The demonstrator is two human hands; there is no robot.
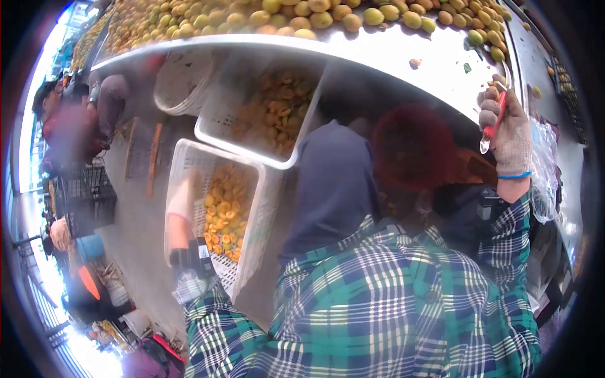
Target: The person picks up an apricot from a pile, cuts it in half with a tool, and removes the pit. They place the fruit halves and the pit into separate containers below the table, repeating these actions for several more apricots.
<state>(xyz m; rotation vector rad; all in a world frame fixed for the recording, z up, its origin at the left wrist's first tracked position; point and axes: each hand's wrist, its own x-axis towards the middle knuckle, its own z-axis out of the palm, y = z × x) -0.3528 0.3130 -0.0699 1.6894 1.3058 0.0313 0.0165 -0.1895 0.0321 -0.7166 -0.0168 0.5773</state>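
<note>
My right hand (512, 135), in a knitted glove with a blue cuff, is closed around a red-handled tool with metal ends (493, 120) at the right edge of the metal table (435, 60). Whole apricots (321, 19) lie heaped across the table, some close to that hand. My left hand (183, 200) reaches down into a white plastic crate (255, 208), and its fingers are too blurred to make out. Beside it, halved apricots (225, 208) cover part of the crate's bottom.
A second white crate (214, 135) with more halved apricots stands just beyond, partly under the table. A white bucket (183, 82) is at its left, a red basket (413, 148) under the table at right. A person (75, 126) sits at far left near black crates (91, 195).
</note>
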